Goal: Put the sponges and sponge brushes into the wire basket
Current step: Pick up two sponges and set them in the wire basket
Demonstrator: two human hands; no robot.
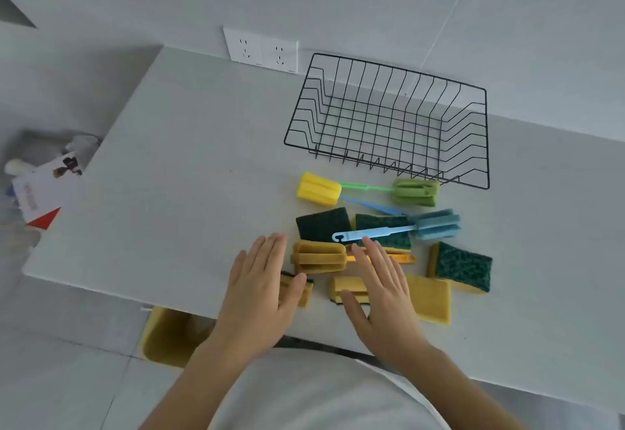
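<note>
Head view shows both hands flat, fingers spread, gripping nothing: left hand (262, 289) and right hand (384, 289) flank the sponges (461, 265) and brushes (436, 224) near the table's (176, 165) front edge; the basket (389, 118) sits empty by the back edge.

No text, label, brand or number could be read anywhere in the view. The white and red printed card (40, 193) lying at the left edge, beyond the pale grey table (176, 165), carried a small dark picture and some faint reddish marks, but these were too blurred to make out. The white double wall socket (260, 50) behind the table showed only its pin holes, with no lettering visible.
</note>
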